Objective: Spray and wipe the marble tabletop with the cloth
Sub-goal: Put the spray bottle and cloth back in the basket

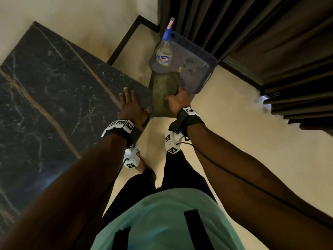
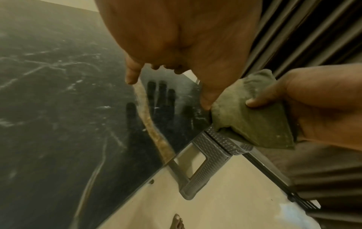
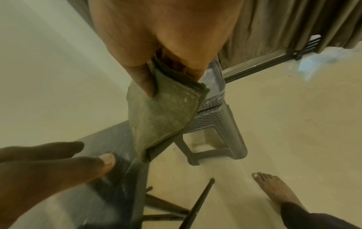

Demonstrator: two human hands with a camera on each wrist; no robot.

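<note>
The black marble tabletop [image 1: 45, 91] with gold and white veins fills the left of the head view. My left hand [image 1: 130, 103] lies flat with straight fingers over its near right corner. My right hand [image 1: 177, 100] pinches a folded olive-green cloth [image 1: 164, 95] just past that corner, above the edge of a grey stool. The wrist views show the cloth [image 3: 162, 114] held between thumb and fingers, the same cloth [image 2: 254, 117] hanging beside the marble [image 2: 58, 108]. A clear spray bottle [image 1: 164, 51] with a blue trigger stands on the stool.
The grey plastic stool [image 1: 196, 73] stands against the table's corner, with dark curtains [image 1: 261, 33] behind it. Cream floor [image 1: 234, 132] spreads to the right. My bare feet [image 3: 272, 187] are on the floor near the table's dark legs [image 3: 197, 204].
</note>
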